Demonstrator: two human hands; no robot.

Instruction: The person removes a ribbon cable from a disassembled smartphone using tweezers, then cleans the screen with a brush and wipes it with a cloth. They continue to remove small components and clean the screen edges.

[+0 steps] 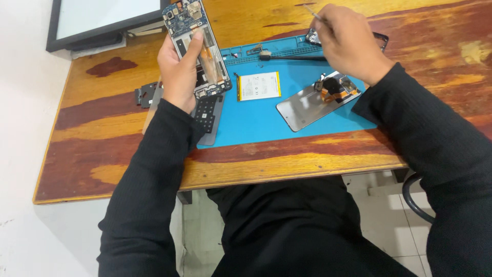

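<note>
Left hand grips opened phone chassis with exposed blue circuit board, raised above wooden surface. Right hand pinches thin metal tweezers. White rectangular battery and grey back panel already out, on blue mat; board not yet removed.

Light falls even and fairly bright over my bench — soft, with only faint shadows under my hands. The varnished wooden table carries a mild sheen, and the white panel top left is nearly washed out. Slight softness overall — edges bow a little.
</note>
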